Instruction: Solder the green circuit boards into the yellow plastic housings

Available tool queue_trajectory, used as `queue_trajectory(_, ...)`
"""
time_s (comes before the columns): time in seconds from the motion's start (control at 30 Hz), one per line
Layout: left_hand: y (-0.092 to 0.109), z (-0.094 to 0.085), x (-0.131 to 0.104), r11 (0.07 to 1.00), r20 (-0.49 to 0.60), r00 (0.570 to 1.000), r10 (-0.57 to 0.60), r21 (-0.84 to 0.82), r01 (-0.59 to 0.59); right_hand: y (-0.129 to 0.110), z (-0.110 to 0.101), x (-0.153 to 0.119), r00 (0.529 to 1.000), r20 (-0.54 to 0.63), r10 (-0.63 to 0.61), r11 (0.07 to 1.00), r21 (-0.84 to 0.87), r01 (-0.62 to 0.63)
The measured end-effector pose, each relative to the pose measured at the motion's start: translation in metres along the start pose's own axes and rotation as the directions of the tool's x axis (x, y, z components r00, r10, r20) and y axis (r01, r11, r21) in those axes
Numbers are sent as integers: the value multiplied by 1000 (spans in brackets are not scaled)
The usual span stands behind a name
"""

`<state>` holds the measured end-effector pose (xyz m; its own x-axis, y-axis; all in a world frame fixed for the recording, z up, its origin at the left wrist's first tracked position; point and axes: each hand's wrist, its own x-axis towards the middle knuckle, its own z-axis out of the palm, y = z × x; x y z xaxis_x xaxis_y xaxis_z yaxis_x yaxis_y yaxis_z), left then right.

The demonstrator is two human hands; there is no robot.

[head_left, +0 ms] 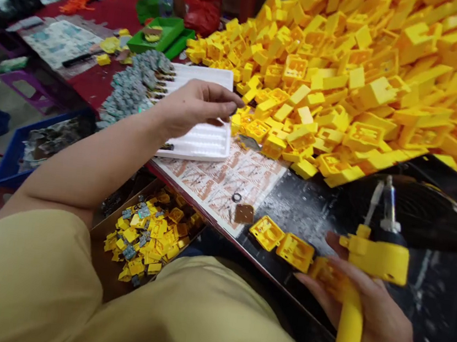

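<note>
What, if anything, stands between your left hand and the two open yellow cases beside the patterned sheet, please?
Nothing tall is visible between the left hand and the open yellow cases. A dark ring and a brown square lie low on the patterned sheet in between.

A workshop for assembling small plastic parts. The landmark is a white tray (209, 142) on a long worktable. Right of the tray, a huge heap of yellow plastic housings (307, 75); below it, a cardboard box (110, 234) of similar pieces; left of it, a blue crate (8, 166) and purple stools (34, 86).
</note>
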<state>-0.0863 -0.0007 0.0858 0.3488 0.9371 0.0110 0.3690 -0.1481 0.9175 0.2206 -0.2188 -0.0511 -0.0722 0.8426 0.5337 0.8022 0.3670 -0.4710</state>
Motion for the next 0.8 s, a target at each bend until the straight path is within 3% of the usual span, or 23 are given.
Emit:
queue_trajectory(0.1, 12, 66, -22, 932, 279, 959, -43, -335, 139, -26, -3, 9, 999, -40, -16, 986, 167, 22)
queue_trajectory(0.2, 21, 113, -41, 781, 526, 850, 6, -534, 325, -43, 3, 18, 993, -87, 79, 931, 363, -42)
queue_trajectory(0.27, 24, 132, -48, 693, 602, 798, 32, -589, 416, -47, 7, 21, 968, -181, 176, 886, 458, -76)
queue_trajectory(0.3, 24, 137, -50, 661, 602, 798, 35, -613, 433, -48, 8, 21, 950, -223, 218, 878, 470, -91)
queue_trajectory(0.37, 19, 143, -52, 635, 544, 838, 25, -657, 407, -48, 7, 18, 922, -267, 280, 873, 471, -129)
queue_trajectory(0.4, 14, 143, -53, 654, 506, 862, 18, -658, 373, -48, 5, 16, 919, -264, 294, 871, 470, -144)
queue_trajectory(0.47, 2, 143, -55, 783, 433, 901, 41, -573, 240, -49, 0, 13, 927, -227, 299, 860, 485, -158)
queue_trajectory(0.53, -10, 142, -61, 932, 362, 914, 182, -360, -43, -51, -3, 11, 931, -211, 298, 856, 491, -163)
queue_trajectory(0.6, -20, 144, -68, 919, 349, 850, 394, -121, -376, -54, -3, 11, 926, -230, 301, 863, 478, -162)
queue_trajectory(0.67, -25, 148, -76, 805, 376, 746, 550, -1, -593, -58, -2, 13, 919, -264, 294, 882, 445, -154)
queue_trajectory(0.73, -26, 154, -82, 744, 385, 690, 612, 15, -668, -61, -2, 14, 921, -284, 268, 905, 402, -139)
queue_trajectory(0.8, -25, 159, -84, 769, 399, 695, 598, -44, -637, -64, -4, 15, 923, -300, 241, 928, 350, -128)
